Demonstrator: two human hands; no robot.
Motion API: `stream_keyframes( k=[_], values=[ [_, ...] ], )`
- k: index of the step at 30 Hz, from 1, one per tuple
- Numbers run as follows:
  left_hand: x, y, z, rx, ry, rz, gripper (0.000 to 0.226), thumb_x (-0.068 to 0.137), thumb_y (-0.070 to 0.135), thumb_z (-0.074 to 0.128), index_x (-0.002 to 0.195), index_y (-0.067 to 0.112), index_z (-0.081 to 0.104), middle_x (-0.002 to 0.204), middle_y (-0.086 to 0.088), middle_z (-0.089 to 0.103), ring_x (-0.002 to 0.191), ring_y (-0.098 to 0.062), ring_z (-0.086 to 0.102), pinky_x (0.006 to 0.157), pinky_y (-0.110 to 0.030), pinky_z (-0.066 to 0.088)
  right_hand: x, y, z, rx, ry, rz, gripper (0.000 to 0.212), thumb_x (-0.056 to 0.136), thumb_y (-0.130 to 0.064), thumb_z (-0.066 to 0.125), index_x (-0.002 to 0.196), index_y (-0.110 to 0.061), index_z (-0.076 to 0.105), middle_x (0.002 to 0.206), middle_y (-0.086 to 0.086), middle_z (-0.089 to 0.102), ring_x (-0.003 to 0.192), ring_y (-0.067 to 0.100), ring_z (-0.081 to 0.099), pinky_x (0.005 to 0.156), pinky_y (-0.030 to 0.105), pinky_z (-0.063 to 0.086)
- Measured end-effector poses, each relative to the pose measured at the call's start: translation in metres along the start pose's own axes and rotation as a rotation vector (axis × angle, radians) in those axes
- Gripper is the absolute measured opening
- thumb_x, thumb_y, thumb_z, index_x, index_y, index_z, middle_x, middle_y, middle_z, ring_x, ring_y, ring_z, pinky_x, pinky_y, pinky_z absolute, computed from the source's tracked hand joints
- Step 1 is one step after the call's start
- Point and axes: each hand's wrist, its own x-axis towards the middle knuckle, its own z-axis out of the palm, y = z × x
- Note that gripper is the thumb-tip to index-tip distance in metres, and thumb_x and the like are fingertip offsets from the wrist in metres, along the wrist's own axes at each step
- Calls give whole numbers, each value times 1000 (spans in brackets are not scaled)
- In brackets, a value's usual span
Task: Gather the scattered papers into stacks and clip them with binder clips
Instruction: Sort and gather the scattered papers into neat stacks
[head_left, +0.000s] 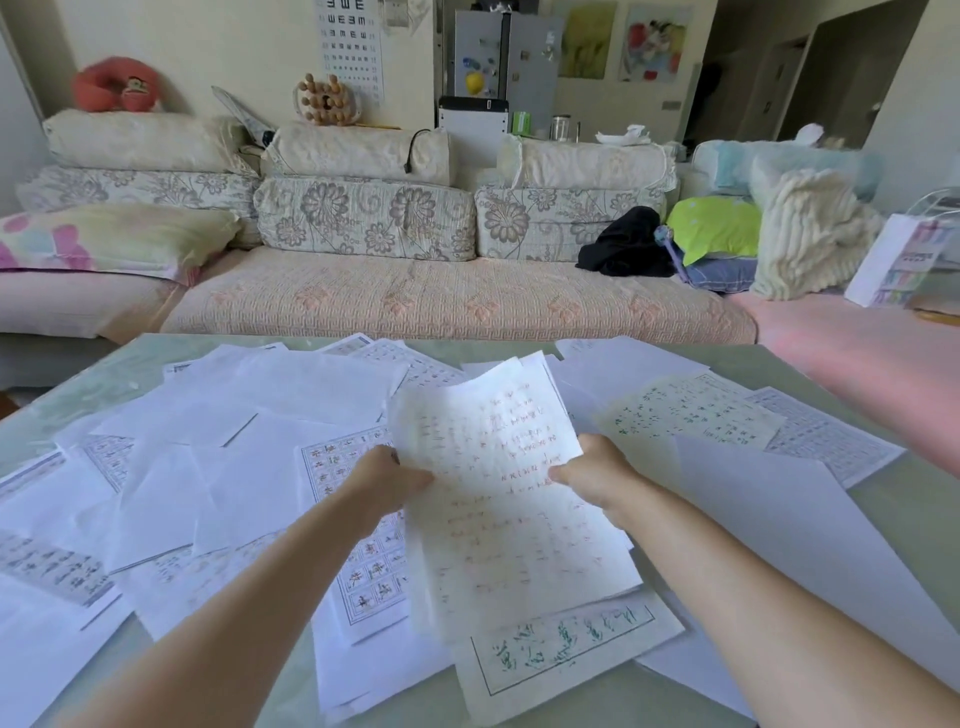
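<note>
Many white papers (218, 457) lie scattered and overlapping across the pale green table (893, 525). Some are blank, others show printed character grids. Between both hands I hold up a thin sheet with faint red writing (498, 467), lifted above the pile. My left hand (387, 480) grips its left edge and my right hand (592, 475) grips its right edge. Under it lies a sheet with green brush writing in a frame (561, 649). No binder clips are visible.
A long sofa (441, 301) with floral cushions stands just beyond the table's far edge. Pillows, a black garment (631, 244) and a white paper bag (898, 260) sit at its right end. A large blank sheet (810, 530) overhangs the table's right side.
</note>
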Motion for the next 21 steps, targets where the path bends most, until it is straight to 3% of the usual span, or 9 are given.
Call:
stream_keyframes(
  k=[2, 4, 7, 10, 13, 17, 21],
  values=[
    [-5, 3, 8, 265, 50, 9, 12, 85, 20, 69, 94, 12, 67, 98, -8, 65, 87, -23, 60, 81, -34, 52, -2, 6, -4, -109, 88, 35, 36, 89, -12, 63, 122, -7, 51, 120, 5, 58, 101, 24, 54, 78, 33, 47],
    [-12, 7, 15, 473, -12, -25, 26, 84, 32, 70, 103, 15, 68, 117, -12, 60, 105, -29, 58, 91, -41, 52, -6, 11, -5, -255, 119, 66, 39, 80, -19, 63, 117, -13, 53, 112, 7, 60, 101, 27, 57, 73, 31, 51],
    [-18, 14, 25, 258, -105, -110, 32, 86, 26, 72, 110, 8, 62, 109, -7, 60, 99, -24, 58, 87, -39, 54, 0, 19, -5, -163, 64, 125, 45, 71, -19, 66, 114, -12, 58, 107, 8, 65, 96, 28, 62, 69, 29, 49],
    [-20, 20, 30, 9, -139, -187, 26, 88, 14, 69, 111, 7, 61, 101, -5, 61, 88, -17, 55, 74, -36, 51, -3, 16, -7, -34, 58, 138, 34, 78, -4, 66, 112, -5, 60, 107, 11, 66, 94, 28, 62, 71, 28, 46],
    [-16, 17, 31, 46, -123, -172, 24, 89, 14, 68, 111, 7, 62, 103, -6, 66, 86, -19, 60, 69, -32, 50, -2, 17, -7, 16, 58, 142, 34, 82, 4, 66, 114, -5, 61, 108, 11, 66, 99, 27, 61, 78, 28, 45],
    [-8, 11, 32, 260, -40, -112, 34, 88, 24, 69, 116, 6, 62, 112, -11, 66, 98, -28, 62, 89, -38, 52, 2, 18, -10, 17, 57, 143, 48, 83, 4, 71, 128, -3, 57, 124, 12, 64, 109, 28, 60, 92, 32, 49],
    [-10, 12, 26, 317, 165, -85, 62, 93, 35, 58, 144, 9, 36, 137, -14, 48, 118, -33, 52, 87, -34, 44, 6, 16, -28, 185, 132, 92, 46, 85, 5, 71, 128, -2, 58, 121, 10, 64, 102, 24, 58, 91, 29, 46]
  ],
)
